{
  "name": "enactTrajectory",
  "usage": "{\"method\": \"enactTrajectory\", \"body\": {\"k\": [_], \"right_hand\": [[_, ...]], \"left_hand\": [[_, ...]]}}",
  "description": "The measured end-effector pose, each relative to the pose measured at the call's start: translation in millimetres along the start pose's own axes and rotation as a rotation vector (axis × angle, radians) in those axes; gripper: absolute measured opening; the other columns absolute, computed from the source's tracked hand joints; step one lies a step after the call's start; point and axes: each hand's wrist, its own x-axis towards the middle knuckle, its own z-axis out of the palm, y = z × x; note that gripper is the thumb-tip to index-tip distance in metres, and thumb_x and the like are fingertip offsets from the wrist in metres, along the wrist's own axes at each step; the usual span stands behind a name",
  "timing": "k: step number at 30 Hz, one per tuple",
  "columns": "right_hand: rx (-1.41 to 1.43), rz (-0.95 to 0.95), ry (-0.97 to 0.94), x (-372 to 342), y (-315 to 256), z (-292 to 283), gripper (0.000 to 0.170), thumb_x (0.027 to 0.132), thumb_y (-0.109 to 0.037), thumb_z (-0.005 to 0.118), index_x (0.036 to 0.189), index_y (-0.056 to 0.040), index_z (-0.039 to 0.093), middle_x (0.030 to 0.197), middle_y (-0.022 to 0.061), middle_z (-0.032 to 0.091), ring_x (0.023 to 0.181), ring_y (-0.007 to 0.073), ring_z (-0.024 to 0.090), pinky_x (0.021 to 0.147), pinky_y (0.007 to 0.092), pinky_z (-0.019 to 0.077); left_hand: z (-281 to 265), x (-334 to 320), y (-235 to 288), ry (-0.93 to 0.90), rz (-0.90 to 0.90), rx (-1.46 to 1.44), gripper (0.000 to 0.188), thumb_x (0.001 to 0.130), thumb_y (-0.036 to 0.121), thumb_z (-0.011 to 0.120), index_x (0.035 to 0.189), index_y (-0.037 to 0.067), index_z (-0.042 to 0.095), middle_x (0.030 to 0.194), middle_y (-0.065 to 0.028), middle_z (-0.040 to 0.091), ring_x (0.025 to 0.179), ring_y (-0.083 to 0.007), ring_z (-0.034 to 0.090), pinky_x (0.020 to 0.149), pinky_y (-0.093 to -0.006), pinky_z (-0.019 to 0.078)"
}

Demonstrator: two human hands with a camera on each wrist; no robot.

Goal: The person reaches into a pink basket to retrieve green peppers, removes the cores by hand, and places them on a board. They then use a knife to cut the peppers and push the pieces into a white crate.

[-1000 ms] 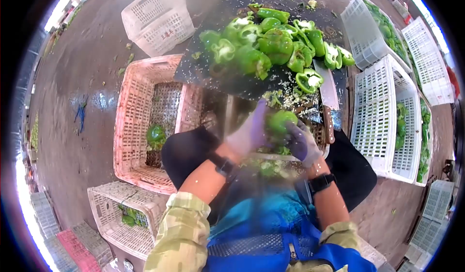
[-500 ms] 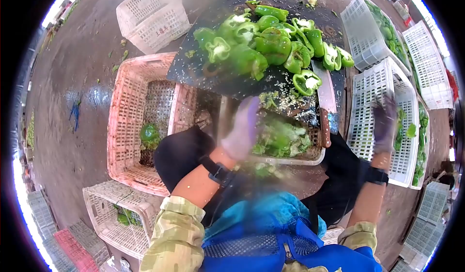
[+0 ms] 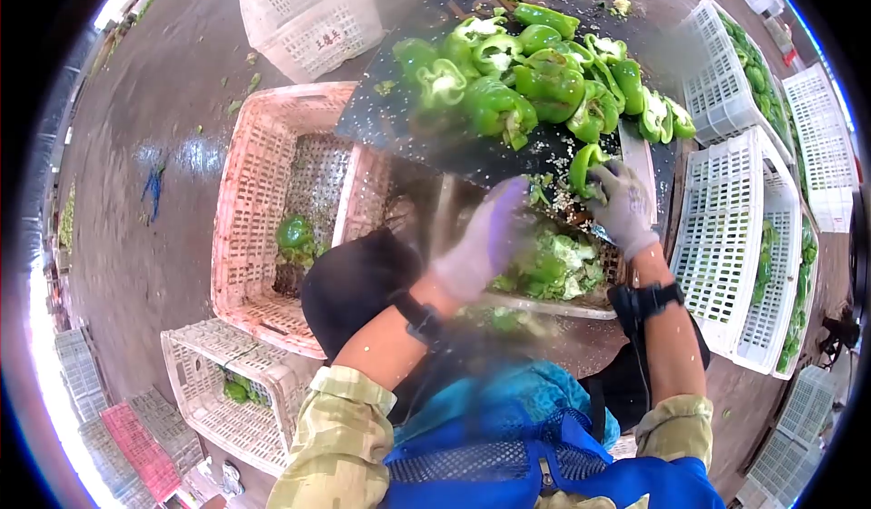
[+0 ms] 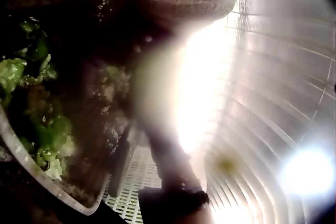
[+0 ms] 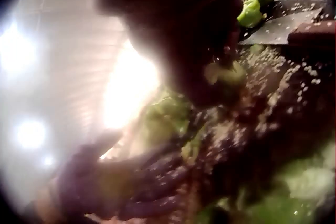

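My gloved right hand point(image 3: 624, 208) is at the near edge of the black board point(image 3: 381, 119), its fingers curled on a cut green pepper point(image 3: 585, 169). In the right wrist view, a pale green edge of the pepper point(image 5: 226, 74) shows beneath the dark fingers. My left hand point(image 3: 485, 241), gloved and motion-blurred, hovers over a bin of pepper scraps point(image 3: 567, 269) with its fingers extended and nothing in them. A knife point(image 3: 638, 146) lies on the board just beyond the right hand, its handle mostly covered in the head view.
Cut green peppers point(image 3: 544, 73) are heaped on the board among scattered seeds. A pink crate point(image 3: 249, 191) with a pepper in it stands at the left. White crates point(image 3: 717, 237) holding peppers line the right side, and another white crate point(image 3: 227, 391) lies at lower left.
Both hands were at a green pepper over the scrap bin. The right hand then reached over the white crate at right and let a piece drop, and has come back to the cut pepper on the board.
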Motion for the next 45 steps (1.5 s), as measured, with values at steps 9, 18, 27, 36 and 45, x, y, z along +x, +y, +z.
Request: {"method": "enactTrajectory", "body": {"k": [9, 18, 27, 36, 45], "right_hand": [[1.125, 0.126, -0.570, -43, -58, -14, 0.047, 0.076, -0.010, 0.073, 0.117, 0.0015, 0.053, 0.107, 0.0094, 0.062, 0.095, 0.0130, 0.057, 0.082, 0.0280, 0.0472], [1.163, 0.344, -0.182, -64, -59, 22, 0.037, 0.075, -0.001, 0.068, 0.110, 0.0009, 0.056, 0.095, 0.0074, 0.063, 0.081, 0.0119, 0.057, 0.071, 0.0254, 0.0484], [0.467, 0.381, -0.151, -76, -63, 60, 0.030, 0.076, -0.005, 0.061, 0.105, -0.0009, 0.058, 0.088, 0.0146, 0.064, 0.076, 0.0222, 0.062, 0.066, 0.0343, 0.0518], [0.262, 0.371, -0.141, -47, -36, -13, 0.038, 0.082, -0.026, 0.057, 0.113, -0.0056, 0.047, 0.090, 0.0213, 0.061, 0.083, 0.0373, 0.063, 0.075, 0.0461, 0.0491], [-0.188, 0.561, 0.069, 18, 45, 45, 0.025, 0.084, -0.009, 0.050, 0.108, -0.0073, 0.049, 0.102, 0.0182, 0.057, 0.088, 0.0288, 0.063, 0.068, 0.0376, 0.0531]], "left_hand": [[-4, 10, -16, -0.301, -0.078, -0.289, 0.027, 0.089, 0.032, 0.058, 0.106, 0.011, 0.057, 0.093, -0.0009, 0.061, 0.083, -0.0135, 0.060, 0.071, -0.0273, 0.0505], [-6, 8, -15, -0.300, -0.027, -0.203, 0.021, 0.091, 0.024, 0.053, 0.102, 0.007, 0.058, 0.093, -0.0042, 0.062, 0.084, -0.0138, 0.060, 0.074, -0.0276, 0.0496], [-15, 3, -35, -0.242, -0.163, -0.418, 0.042, 0.094, 0.044, 0.042, 0.106, 0.007, 0.059, 0.096, -0.0065, 0.065, 0.084, -0.0199, 0.063, 0.077, -0.0343, 0.0503], [-30, -4, 2, -0.143, 0.419, 0.207, 0.027, 0.092, 0.026, 0.051, 0.113, 0.010, 0.055, 0.101, -0.0090, 0.062, 0.089, -0.0203, 0.062, 0.071, -0.0345, 0.0548], [-33, 1, 23, 0.063, 0.908, 0.429, 0.030, 0.092, 0.024, 0.052, 0.119, 0.014, 0.055, 0.108, -0.0059, 0.059, 0.088, -0.0183, 0.062, 0.064, -0.0313, 0.0584]]}}
